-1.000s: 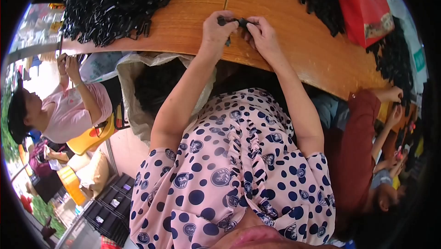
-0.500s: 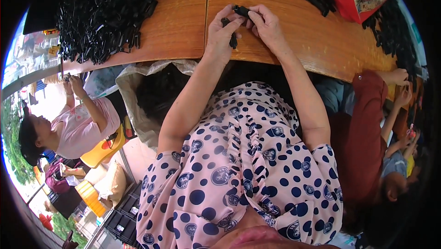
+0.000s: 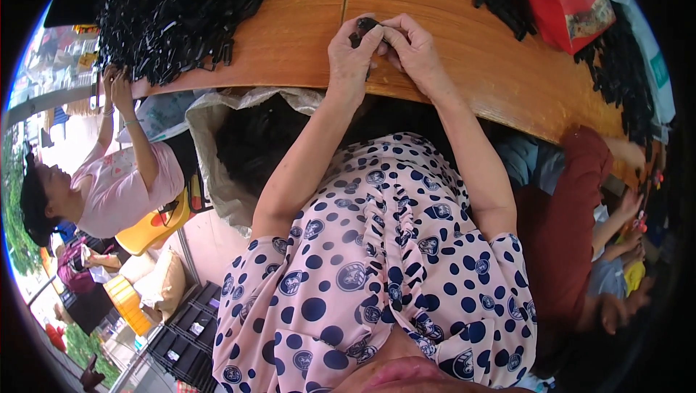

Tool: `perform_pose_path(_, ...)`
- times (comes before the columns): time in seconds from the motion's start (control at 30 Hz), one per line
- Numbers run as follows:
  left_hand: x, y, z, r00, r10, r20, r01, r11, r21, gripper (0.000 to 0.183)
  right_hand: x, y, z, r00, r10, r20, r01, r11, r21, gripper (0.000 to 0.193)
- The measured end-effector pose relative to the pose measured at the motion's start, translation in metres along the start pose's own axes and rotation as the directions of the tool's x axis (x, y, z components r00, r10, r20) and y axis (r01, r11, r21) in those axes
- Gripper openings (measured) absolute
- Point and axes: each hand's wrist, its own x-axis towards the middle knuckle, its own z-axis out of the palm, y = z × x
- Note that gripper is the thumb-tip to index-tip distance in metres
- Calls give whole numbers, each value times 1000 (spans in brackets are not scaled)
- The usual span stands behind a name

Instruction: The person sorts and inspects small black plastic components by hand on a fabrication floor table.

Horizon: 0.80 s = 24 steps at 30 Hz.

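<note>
As our right hand (image 3: 418, 56) closed in on our left hand (image 3: 349, 61), the black piece (image 3: 368, 24) became more covered, leaving its handling harder to follow; over the wooden table (image 3: 304, 45), the left pinched it, but we could not tell the right's hold.

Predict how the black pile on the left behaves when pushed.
The black pile will probably spread and shed pieces, since its edge looks loose and ragged. Individual pieces look small and glossy, so likely light and somewhat slippery.
</note>
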Motion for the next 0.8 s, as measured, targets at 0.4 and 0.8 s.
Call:
perform_pose_path(0.4,-65,45,-105,957,223,-185,-194,968,162,22,-23,6,99,943,-163,289,270,884,-381,41)
perform_pose_path(0.8,-106,63,-148,981,39,-192,-20,995,99,22,-33,3,141,858,198,474,-66,958,-280,22)
